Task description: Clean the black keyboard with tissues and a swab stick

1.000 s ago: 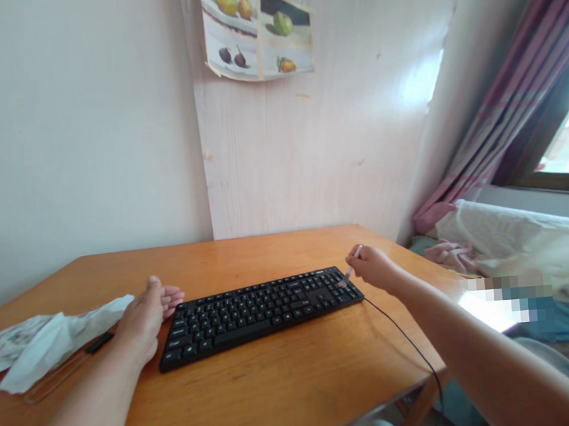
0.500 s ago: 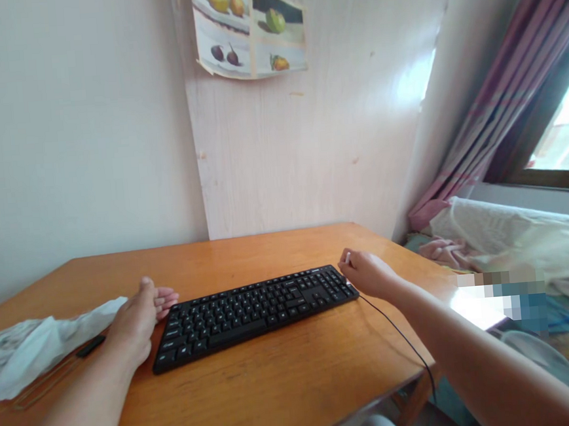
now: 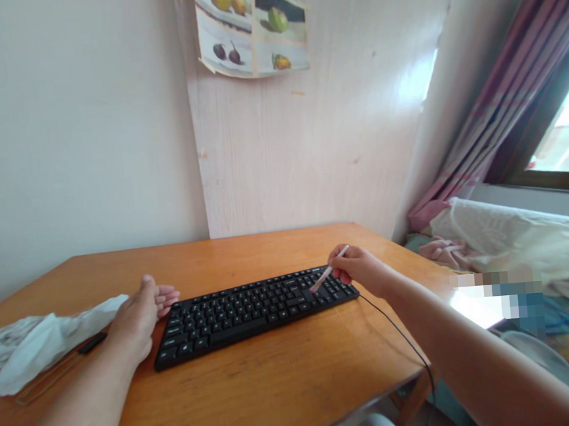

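Observation:
A black keyboard [image 3: 253, 314] lies slightly slanted on the wooden table [image 3: 278, 377]. At its left end is my left hand [image 3: 144, 312], thumb up and fingers stretched out past the far left corner; whether it presses on the keyboard's edge I cannot tell. Above the number keys, my right hand [image 3: 350, 265] pinches a small brush [image 3: 329, 271] with a pale handle. The brush slants down to the left, its pinkish tip at the keys right of the main letter block.
White crumpled tissue or wrapping [image 3: 43, 340] lies left, beside a thin looped object with a black end [image 3: 92, 343]. The keyboard cable [image 3: 397, 329] runs over the table's right edge. Fruit pictures [image 3: 253, 31] hang on the wall. Heaped cloth [image 3: 513, 241] lies at the right.
My right hand has moved a little left from the keyboard's right end and turned, so the brush now shows against the keys. My left hand stays put.

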`<state>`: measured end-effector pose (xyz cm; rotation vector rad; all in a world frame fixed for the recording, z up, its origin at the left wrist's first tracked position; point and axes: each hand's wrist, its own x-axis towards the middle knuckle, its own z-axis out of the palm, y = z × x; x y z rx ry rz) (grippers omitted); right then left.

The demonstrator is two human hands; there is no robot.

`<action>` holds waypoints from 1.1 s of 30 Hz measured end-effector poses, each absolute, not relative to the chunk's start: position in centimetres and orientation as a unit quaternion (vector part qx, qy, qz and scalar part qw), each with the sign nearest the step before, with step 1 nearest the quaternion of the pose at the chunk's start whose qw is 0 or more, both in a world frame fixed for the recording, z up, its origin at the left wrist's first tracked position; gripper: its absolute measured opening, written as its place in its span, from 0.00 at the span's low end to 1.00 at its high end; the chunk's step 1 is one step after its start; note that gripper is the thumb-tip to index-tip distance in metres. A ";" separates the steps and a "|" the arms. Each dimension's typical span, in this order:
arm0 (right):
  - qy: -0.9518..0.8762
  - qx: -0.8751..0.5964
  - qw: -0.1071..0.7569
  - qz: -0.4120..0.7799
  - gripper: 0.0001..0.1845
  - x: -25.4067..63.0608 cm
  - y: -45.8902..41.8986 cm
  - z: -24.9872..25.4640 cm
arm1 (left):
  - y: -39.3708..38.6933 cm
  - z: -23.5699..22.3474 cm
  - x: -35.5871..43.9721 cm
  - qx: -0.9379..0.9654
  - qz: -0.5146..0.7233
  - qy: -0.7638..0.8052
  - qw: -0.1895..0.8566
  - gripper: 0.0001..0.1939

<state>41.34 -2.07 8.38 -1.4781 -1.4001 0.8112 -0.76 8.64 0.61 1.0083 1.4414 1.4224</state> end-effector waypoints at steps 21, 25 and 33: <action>-0.564 -0.742 0.362 0.017 0.05 47.9 -2.4 8.5 | 7.7 1.8 0.0 0.390 0.573 0.570 0.441 0.24; -0.556 -0.673 0.448 0.193 0.03 45.5 -2.5 8.4 | 7.7 1.9 0.0 0.381 0.575 0.569 0.448 0.24; -0.543 -0.633 0.468 0.294 0.04 43.7 -1.8 6.9 | 7.6 2.0 0.1 0.384 0.573 0.577 0.438 0.25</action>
